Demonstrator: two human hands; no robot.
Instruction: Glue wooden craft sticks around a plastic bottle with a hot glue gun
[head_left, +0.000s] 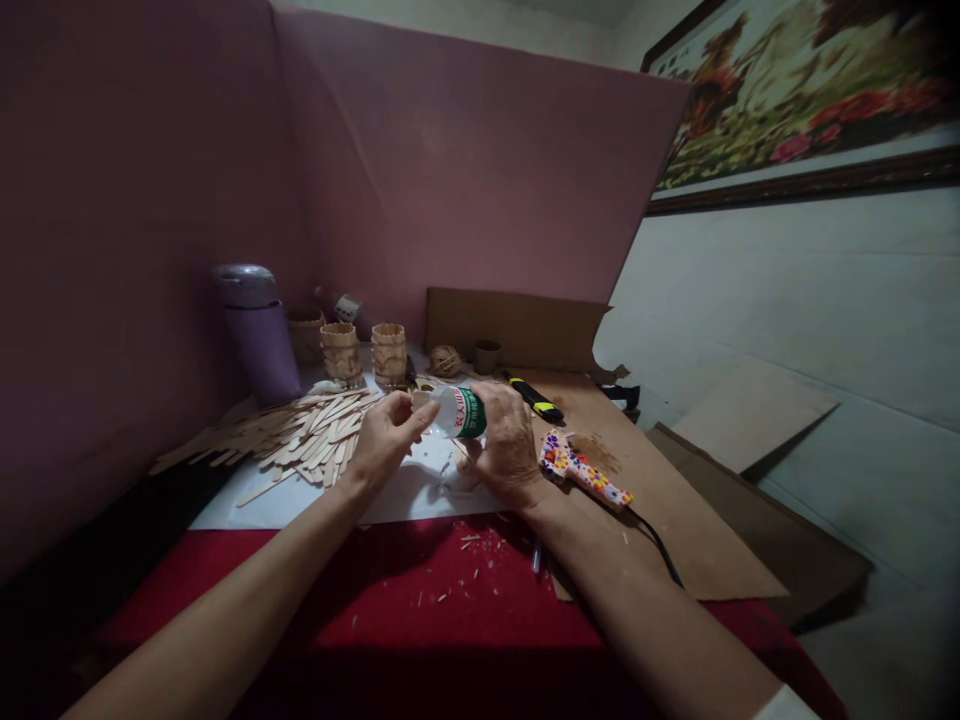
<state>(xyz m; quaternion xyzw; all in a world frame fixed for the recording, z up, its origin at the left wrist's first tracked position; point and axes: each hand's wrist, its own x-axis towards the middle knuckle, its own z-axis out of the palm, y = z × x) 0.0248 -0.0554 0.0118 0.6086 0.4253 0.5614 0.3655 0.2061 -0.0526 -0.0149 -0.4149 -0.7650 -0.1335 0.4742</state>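
Note:
My right hand [506, 440] is wrapped round a clear plastic bottle [448, 412] with a green, red and white label, held sideways above the white paper. Its left end faces my left hand [388, 435]. The thumb and fingers of that hand are pinched together close to this end, by a small pale piece too unclear to name. Whether they touch the bottle, I cannot tell. A pile of flat wooden craft sticks [319, 435] spreads to the left. On the right lies a flower-patterned glue gun [589, 472] with a black cord.
Behind stand a purple flask [261, 345], stick-covered cups [388, 355], a twine ball [445, 361] and a small dark pot [486, 355]. A yellow-black utility knife [534, 398] rests on the cardboard [675, 530]. Scraps dot the red cloth [375, 590].

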